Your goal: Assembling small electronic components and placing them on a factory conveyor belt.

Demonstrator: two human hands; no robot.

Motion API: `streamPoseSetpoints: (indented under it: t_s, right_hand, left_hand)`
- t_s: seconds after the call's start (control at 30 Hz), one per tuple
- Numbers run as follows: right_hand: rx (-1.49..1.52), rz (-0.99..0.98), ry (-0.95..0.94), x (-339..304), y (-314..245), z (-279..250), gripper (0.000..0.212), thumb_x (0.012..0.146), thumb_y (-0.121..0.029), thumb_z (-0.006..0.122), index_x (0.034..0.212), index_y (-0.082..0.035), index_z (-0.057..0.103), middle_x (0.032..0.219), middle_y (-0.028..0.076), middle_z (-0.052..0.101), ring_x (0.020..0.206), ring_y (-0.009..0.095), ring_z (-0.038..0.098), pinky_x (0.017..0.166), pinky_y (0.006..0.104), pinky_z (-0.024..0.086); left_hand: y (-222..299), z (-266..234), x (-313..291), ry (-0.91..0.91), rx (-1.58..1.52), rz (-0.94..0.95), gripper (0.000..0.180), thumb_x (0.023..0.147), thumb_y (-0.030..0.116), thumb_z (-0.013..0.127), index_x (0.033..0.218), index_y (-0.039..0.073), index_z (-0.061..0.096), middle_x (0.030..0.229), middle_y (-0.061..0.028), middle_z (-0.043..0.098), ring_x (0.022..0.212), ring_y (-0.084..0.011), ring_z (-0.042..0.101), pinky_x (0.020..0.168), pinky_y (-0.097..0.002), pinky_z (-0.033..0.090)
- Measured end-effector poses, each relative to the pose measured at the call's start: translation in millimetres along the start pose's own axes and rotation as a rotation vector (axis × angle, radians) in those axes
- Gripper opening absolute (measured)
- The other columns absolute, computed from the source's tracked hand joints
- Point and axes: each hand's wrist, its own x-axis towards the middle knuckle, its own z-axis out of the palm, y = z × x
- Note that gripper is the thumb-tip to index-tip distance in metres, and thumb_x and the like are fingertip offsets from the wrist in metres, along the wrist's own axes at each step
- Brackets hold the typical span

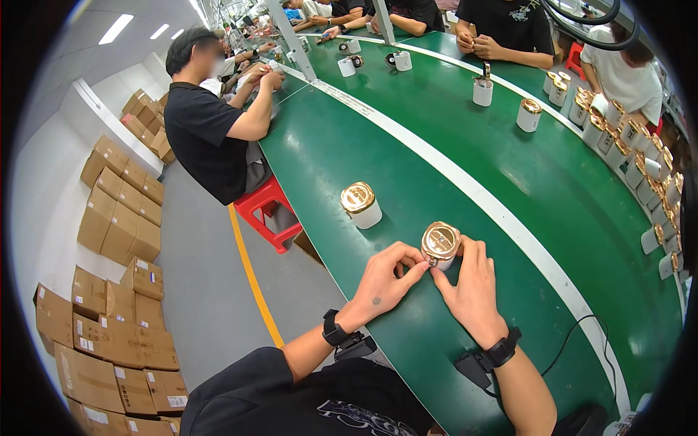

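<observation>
A white rounded container with a shiny gold lid [441, 238] stands upright on the green table before me, with a small metal clasp-like part at its front. My left hand [387, 280] has its thumb and fingertips pressed together at that front part, below the lid's rim. My right hand [472, 285] curls round the right side, its thumb reaching the same spot. What exactly the fingertips pinch is too small to make out. Slightly farther left, a second gold-lidded white container [361, 204] stands apart from both hands.
A white strip [465, 182] curves along the green table [320, 174]. Many similar containers [631, 156] crowd the far right. A person in black [207, 123] sits at left by a red stool [265, 211]. Cardboard boxes [120, 211] line the wall. A black cable [582, 320] lies right of my arm.
</observation>
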Motion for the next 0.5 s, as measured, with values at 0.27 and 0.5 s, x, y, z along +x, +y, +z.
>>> streamPoseSetpoints:
  t_s: [0.27, 0.5]
  right_hand:
    - [0.036, 0.035, -0.019, -0.7, 0.8, 0.4, 0.064, 0.081, -0.014, 0.087, 0.133, 0.0, 0.051, 0.117, 0.016, 0.06, 0.105, 0.033, 0.063, 0.086, 0.0433, 0.044]
    - [0.035, 0.04, -0.038, -1.1, 0.6, -4.5, 0.065, 0.081, -0.012, 0.087, 0.134, 0.0, 0.051, 0.118, 0.016, 0.06, 0.105, 0.033, 0.063, 0.087, 0.0431, 0.044]
  left_hand:
    - [-0.5, -2.0, -0.1, -0.005, 0.003, 0.005, 0.014, 0.096, 0.009, 0.075, 0.104, -0.002, 0.071, 0.094, -0.0047, 0.069, 0.07, -0.0075, 0.06, 0.063, -0.025, 0.048]
    - [0.2, -0.4, 1.4, -0.014, -0.004, 0.017, 0.013, 0.097, 0.009, 0.075, 0.104, -0.002, 0.071, 0.093, -0.0046, 0.069, 0.07, -0.0074, 0.06, 0.063, -0.0251, 0.048]
